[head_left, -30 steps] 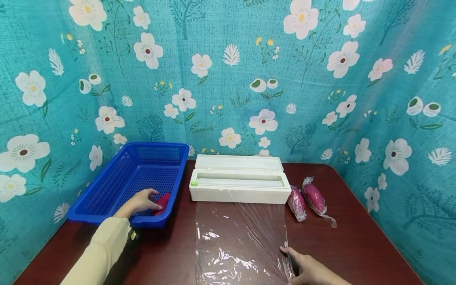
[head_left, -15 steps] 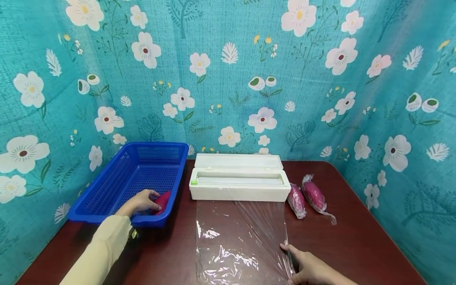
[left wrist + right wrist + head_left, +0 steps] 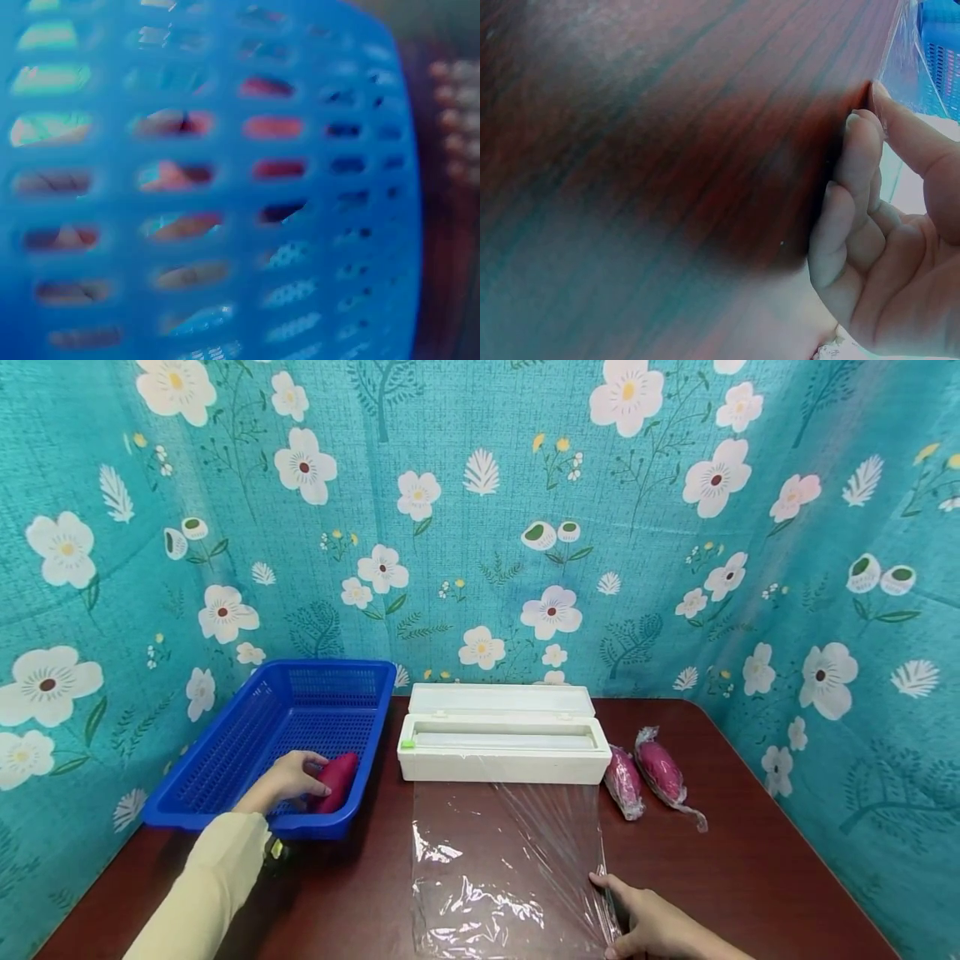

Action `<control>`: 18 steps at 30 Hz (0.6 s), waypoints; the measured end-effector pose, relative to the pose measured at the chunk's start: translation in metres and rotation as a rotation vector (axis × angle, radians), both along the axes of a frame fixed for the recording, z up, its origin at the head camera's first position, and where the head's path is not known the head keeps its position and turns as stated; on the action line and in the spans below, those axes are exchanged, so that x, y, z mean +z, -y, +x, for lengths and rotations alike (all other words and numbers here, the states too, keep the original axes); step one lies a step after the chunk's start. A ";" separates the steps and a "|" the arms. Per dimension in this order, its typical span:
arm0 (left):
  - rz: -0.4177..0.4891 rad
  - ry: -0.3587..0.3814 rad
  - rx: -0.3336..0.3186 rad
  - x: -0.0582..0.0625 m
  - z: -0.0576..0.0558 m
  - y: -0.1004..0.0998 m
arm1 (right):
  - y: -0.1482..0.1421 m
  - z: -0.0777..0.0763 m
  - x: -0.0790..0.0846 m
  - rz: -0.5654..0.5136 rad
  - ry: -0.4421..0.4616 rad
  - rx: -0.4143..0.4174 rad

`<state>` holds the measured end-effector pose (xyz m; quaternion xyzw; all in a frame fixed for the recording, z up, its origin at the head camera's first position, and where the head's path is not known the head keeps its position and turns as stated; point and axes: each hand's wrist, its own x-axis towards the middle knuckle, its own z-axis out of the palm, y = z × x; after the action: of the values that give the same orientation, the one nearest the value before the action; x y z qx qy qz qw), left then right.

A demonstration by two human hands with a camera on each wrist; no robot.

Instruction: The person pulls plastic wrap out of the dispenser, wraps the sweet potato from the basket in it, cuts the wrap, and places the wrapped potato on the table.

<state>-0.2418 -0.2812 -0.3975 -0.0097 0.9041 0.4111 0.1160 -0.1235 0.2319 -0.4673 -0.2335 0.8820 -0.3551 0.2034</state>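
In the head view my left hand [image 3: 296, 777] reaches over the near wall of a blue basket [image 3: 386, 718] and grips a magenta sweet potato [image 3: 341, 779] between thumb and fingers. Through the holes of the basket wall [image 3: 225, 191], the left wrist view shows patches of the hand and of red. My right hand [image 3: 648, 922] pinches the right side of a sheet of cling film [image 3: 502, 852] low on the table. In the right wrist view, this hand [image 3: 889, 217] lies at the table edge with the film by its thumb. The film runs out from a white dispenser box [image 3: 502, 768].
The dispenser's lid [image 3: 502, 700] stands raised at the back, with a green slider [image 3: 407, 744] at its left end. Two wrapped sweet potatoes lie right of the box, one nearer [image 3: 624, 783] and one farther right [image 3: 662, 768]. A floral curtain [image 3: 480, 593] hangs behind the dark red table [image 3: 720, 852].
My left hand has shifted slightly left and up, and the sweet potato has tilted and shows more of itself. The right hand and the film stay nearly still.
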 end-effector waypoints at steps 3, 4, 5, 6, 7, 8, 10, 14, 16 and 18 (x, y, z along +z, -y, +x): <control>0.011 -0.017 -0.004 0.008 0.000 0.006 | 0.001 0.001 0.001 -0.002 0.023 -0.018; 0.012 -0.025 -0.002 0.011 0.000 0.009 | 0.001 0.001 0.001 -0.001 0.028 -0.024; 0.014 -0.035 -0.001 0.015 0.000 0.010 | 0.001 0.001 0.001 -0.001 0.023 -0.026; 0.015 -0.044 -0.001 0.019 -0.001 0.012 | 0.001 0.001 0.000 0.001 0.019 -0.028; 0.018 -0.049 0.004 0.022 -0.001 0.014 | 0.001 0.001 0.001 0.002 0.017 -0.027; 0.026 -0.056 0.005 0.026 -0.002 0.015 | 0.001 0.001 0.001 0.005 0.009 -0.025; 0.051 -0.072 0.001 0.034 -0.002 0.018 | 0.001 0.001 0.001 0.009 -0.012 -0.015; 0.120 -0.100 -0.007 0.048 -0.002 0.021 | 0.000 -0.001 0.000 0.005 -0.006 -0.010; 0.156 -0.112 -0.015 0.055 0.000 0.021 | -0.001 -0.001 0.000 0.001 0.002 -0.010; 0.186 -0.123 -0.023 0.061 0.002 0.019 | -0.001 -0.001 0.001 -0.002 0.009 -0.013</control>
<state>-0.2400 -0.2997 -0.3367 0.0364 0.8676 0.4916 0.0653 -0.1240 0.2325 -0.4665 -0.2266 0.8823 -0.3581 0.2048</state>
